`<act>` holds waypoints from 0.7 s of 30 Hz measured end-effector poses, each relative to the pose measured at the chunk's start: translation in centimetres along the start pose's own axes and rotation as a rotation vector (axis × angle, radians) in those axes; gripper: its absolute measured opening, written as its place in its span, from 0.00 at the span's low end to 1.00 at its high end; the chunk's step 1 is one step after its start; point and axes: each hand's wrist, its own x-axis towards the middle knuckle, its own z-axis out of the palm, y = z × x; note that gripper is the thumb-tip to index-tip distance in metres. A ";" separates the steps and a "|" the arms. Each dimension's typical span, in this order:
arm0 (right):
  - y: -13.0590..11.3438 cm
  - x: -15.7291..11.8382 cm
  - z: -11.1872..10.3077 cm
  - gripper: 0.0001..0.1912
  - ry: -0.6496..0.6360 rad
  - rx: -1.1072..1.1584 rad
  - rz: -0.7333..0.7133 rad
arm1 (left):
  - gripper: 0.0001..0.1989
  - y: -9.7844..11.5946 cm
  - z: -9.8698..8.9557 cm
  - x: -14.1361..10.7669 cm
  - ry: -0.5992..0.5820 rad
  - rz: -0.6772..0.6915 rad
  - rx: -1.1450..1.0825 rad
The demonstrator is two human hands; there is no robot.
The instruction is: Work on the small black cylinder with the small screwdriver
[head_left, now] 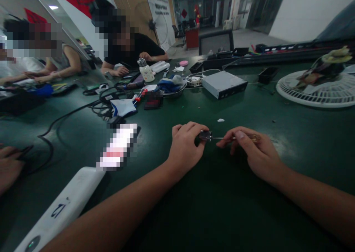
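Your L hand (185, 148) pinches small metal part (205, 135); R hand (251, 150) grips small screwdriver (235, 138).
Part sits at 3 o'clock off L hand, so L is nearer; shaft runs 3-to-9 from R hand, tip at part, touching or just beside, can't tell. Fingers closed on both, hands over green tabletop (222, 215).

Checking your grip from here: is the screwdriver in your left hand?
No, the right hand holds the screwdriver, its tip meeting a small metal part in the left hand.
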 end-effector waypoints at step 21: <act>0.3 -0.2 0.3 0.04 0.056 -0.330 -0.062 | 0.13 -0.1 0.4 0.1 0.079 -0.125 -0.112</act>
